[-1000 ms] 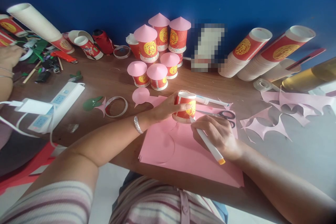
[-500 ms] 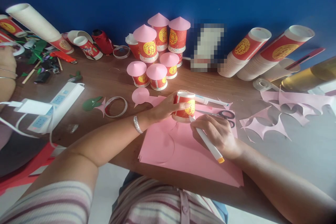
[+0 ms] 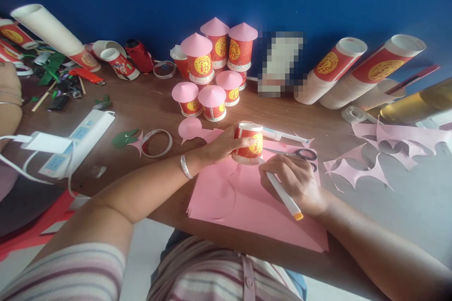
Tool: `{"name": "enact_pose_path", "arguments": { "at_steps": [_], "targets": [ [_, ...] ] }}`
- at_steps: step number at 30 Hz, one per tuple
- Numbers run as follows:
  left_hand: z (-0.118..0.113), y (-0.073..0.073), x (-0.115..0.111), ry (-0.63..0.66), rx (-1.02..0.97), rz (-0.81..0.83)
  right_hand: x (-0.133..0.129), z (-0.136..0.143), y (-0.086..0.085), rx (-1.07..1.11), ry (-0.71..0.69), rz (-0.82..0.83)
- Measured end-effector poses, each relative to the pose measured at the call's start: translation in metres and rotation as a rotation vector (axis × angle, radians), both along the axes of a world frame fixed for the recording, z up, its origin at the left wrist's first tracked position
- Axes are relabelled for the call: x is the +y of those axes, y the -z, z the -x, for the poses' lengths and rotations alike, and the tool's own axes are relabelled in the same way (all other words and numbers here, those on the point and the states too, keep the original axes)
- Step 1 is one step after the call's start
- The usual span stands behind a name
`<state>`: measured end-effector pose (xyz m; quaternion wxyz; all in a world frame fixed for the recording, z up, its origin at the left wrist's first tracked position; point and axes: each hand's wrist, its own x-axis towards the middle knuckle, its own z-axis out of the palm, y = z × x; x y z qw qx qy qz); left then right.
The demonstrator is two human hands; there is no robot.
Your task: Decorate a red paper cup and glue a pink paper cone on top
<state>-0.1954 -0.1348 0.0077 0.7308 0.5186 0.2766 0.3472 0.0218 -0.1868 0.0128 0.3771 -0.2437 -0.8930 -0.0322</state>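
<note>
My left hand (image 3: 226, 146) is closed around a red paper cup (image 3: 249, 149) with a yellow emblem, held above pink paper sheets (image 3: 219, 197). A white marker (image 3: 285, 196) with an orange end is gripped in my right hand (image 3: 293, 178), its tip close to the cup's lower right edge; I cannot tell whether it touches. Just beyond my right hand lie dark-handled scissors (image 3: 305, 154), partly covered. Another white pen (image 3: 282, 135) rests behind the cup. Several red cups with pink cone tops (image 3: 197, 46) stand in a group farther back.
Two leaning cup stacks (image 3: 379, 68) and a tape roll (image 3: 354, 114) are at the right, behind pink paper scraps (image 3: 356, 169). At left sit a power strip (image 3: 77, 143) with cables, a paper ring (image 3: 156, 143) and mixed craft bits. Another person's arm (image 3: 10, 99) shows at the left edge.
My right hand and the marker have shifted slightly to the right, the tip moving a little off the cup's front. My left hand keeps hold of the cup.
</note>
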Motion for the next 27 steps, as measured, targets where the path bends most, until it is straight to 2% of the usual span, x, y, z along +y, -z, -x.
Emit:
{"name": "enact_pose_path", "arguments": {
  "at_steps": [16, 27],
  "targets": [
    [0.0, 0.005, 0.001, -0.011, -0.011, 0.029, -0.004, 0.001, -0.002, -0.023, -0.02, 0.036],
    [-0.002, -0.007, -0.001, -0.055, 0.068, -0.043, -0.006, 0.002, 0.001, -0.035, -0.024, 0.053]
  ]
}}
